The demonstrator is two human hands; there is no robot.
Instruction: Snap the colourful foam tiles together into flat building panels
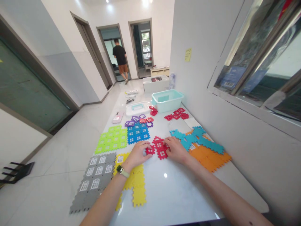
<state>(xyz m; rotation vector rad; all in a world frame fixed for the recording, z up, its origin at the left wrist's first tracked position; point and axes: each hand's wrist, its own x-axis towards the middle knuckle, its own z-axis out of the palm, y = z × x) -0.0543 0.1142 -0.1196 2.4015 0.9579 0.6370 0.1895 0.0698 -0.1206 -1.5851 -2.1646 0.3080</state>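
Observation:
Red interlocking puzzle tiles (pixel 162 153) with window cut-outs lie joined on the white table between my hands. My left hand (pixel 140 152) has its thumb and fingers closed on a single red tile (pixel 150 150) at the left side of that group. My right hand (pixel 174 149) grips the right edge of the joined tiles, its fingertips partly hiding them. A blue tile panel (pixel 138 133) lies just beyond my left hand. A yellow panel (pixel 139 183) sits partly under my left wrist, which wears a watch.
Green (pixel 110 139) and grey (pixel 94 175) panels lie left; teal strips (pixel 199 138) overlap an orange panel (pixel 209 157) by the right wall. Loose red tiles (pixel 177 114), a mint bin (pixel 168 100), its lid (pixel 136 108) and a phone (pixel 118 117) stand farther back. A person (pixel 120 58) is near a doorway.

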